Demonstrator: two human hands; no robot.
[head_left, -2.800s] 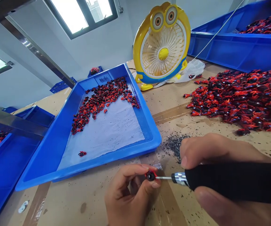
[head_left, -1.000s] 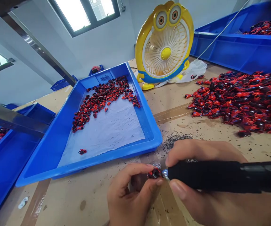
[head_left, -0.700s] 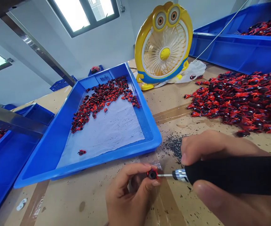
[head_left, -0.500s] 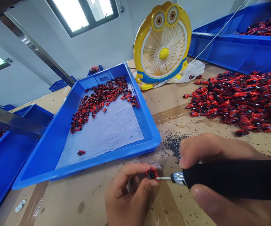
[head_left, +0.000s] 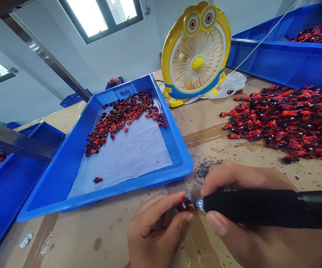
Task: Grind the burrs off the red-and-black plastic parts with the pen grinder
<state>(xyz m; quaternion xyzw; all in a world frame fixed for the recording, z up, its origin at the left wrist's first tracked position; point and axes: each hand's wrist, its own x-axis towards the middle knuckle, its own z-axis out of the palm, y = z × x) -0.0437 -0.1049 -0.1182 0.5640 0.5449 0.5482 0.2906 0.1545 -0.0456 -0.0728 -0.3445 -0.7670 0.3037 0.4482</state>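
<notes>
Pinched between the thumb and fingers of my left hand (head_left: 157,227) is a small red and black plastic part (head_left: 183,204). My right hand (head_left: 250,223) grips a black rotary tool (head_left: 261,206) with a silver collar, pointing left. Its thin bit meets the part, and the tip is partly hidden there. Just ahead of my hands stands a blue tray (head_left: 161,178) lined with white paper, holding many similar parts (head_left: 116,117) at its far side and a single one (head_left: 97,180) near the front. A large heap of red and black parts (head_left: 292,119) lies to the right.
Behind the tray is a yellow and blue fan (head_left: 197,56) with big eyes. Blue bins (head_left: 284,63) stand at the back right, another blue bin (head_left: 15,193) at the left. Black shavings (head_left: 204,167) are scattered over the brown tabletop. A metal post (head_left: 46,56) slants at the upper left.
My right hand has moved left with the rotary tool, bringing its collar close to the part. The part has turned a little in my left fingers.
</notes>
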